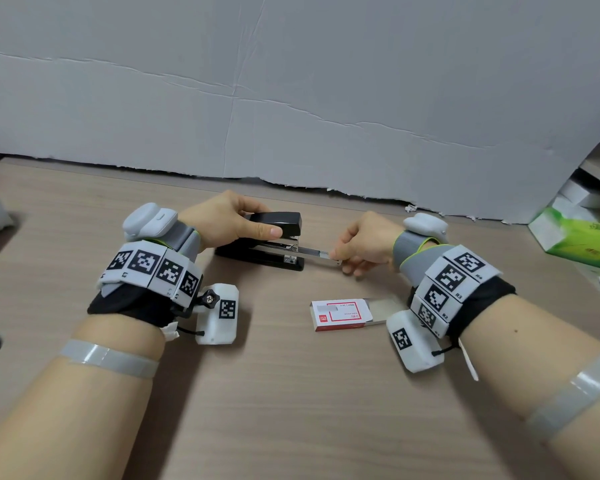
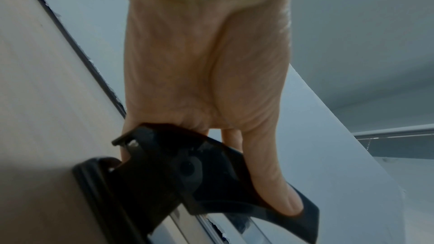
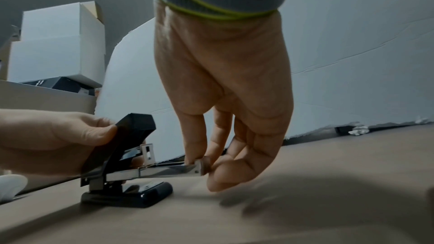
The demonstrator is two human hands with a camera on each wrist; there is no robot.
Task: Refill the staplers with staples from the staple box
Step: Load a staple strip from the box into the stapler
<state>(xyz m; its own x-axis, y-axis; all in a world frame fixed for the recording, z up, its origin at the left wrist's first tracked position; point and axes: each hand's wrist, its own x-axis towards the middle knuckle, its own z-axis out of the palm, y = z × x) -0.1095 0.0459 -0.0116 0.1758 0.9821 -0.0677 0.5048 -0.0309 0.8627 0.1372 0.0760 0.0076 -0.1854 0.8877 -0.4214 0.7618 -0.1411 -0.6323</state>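
The left hand (image 1: 227,220) is gripping the stapler (image 1: 267,242) on the table (image 1: 291,393), bracing it; the right hand (image 1: 361,245) is pinching the tray (image 1: 317,252) slid out of its front. The box (image 1: 342,314) is lying open, nearer. Tugging crookedly risks jamming the tray or tipping the stapler

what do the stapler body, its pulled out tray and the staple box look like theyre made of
Stapler: looks like black plastic, slight sheen on the top cover.
Tray, pinched by the right hand: likely bare metal, silvery and reflective.
Staple box: seemingly thin printed cardboard, matte red and white, with folded edges.
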